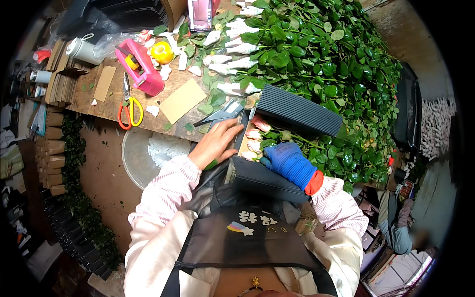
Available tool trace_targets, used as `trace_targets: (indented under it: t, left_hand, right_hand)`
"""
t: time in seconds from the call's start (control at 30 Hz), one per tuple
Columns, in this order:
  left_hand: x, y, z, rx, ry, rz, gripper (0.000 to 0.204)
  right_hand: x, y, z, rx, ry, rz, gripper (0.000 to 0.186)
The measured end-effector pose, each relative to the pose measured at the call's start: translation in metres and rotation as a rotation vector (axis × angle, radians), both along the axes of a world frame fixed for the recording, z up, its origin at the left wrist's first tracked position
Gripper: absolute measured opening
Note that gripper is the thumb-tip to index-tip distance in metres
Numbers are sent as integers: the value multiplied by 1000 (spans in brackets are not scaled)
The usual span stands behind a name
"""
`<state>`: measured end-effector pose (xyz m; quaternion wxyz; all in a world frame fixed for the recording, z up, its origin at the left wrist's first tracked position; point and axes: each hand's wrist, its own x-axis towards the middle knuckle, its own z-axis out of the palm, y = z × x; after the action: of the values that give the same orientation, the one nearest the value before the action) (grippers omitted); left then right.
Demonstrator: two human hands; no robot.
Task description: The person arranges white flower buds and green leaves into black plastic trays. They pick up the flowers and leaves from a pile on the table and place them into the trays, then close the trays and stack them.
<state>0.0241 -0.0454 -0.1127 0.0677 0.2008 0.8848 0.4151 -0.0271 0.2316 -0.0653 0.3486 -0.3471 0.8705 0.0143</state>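
Note:
My bare left hand (217, 141) lies with its fingers stretched out over the black end flap and edge of an open carton. Its two ribbed dark side panels stand apart, the far panel (299, 110) across the flowers and the near panel (267, 179) against my apron. Between them lies a row of pale pink roses (254, 134), heads to the left, on brown cardboard. My right hand (287, 161), in a blue knitted glove, rests curled beside the rose heads and stems. Its fingertips are partly hidden. A black-handled stapler-like tool (220, 115) lies just beyond my left fingers.
Many leafy roses in white net sleeves (242, 48) pile up at the far right. On the wooden table are a pink tape dispenser (141, 67), yellow tape (162, 52), scissors (130, 110) and a cardboard piece (182, 101). A round metal basin (129, 158) stands below the edge.

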Motion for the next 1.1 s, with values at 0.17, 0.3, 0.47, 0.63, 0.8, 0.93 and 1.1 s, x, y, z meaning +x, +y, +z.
trace_targets:
  t: [0.17, 0.3, 0.47, 0.63, 0.8, 0.93, 1.1]
  left_hand:
    - [-15, 12, -1, -76, -43, -67, 88]
    - [-15, 15, -9, -69, -84, -102, 95]
    - [-18, 13, -18, -50, -117, -132, 97]
    - [-24, 16, -16, -4, -237, -109, 98]
    - [-24, 34, -17, -99, -221, -24, 115]
    - [-20, 36, -16, -90, -201, 3, 118]
    - [-21, 36, -15, -106, -193, -18, 116]
  right_hand:
    - [-2, 5, 3, -39, -39, -56, 39]
    - [-1, 7, 1, -90, -3, -56, 42]
    - [2, 5, -5, -110, 21, -18, 45]
    - [0, -5, -8, -121, 32, -15, 46]
    - [-5, 0, 5, -89, -47, 57, 36]
    - [-5, 9, 13, -140, 89, -52, 30]
    - [-7, 1, -11, -90, 167, -1, 24]
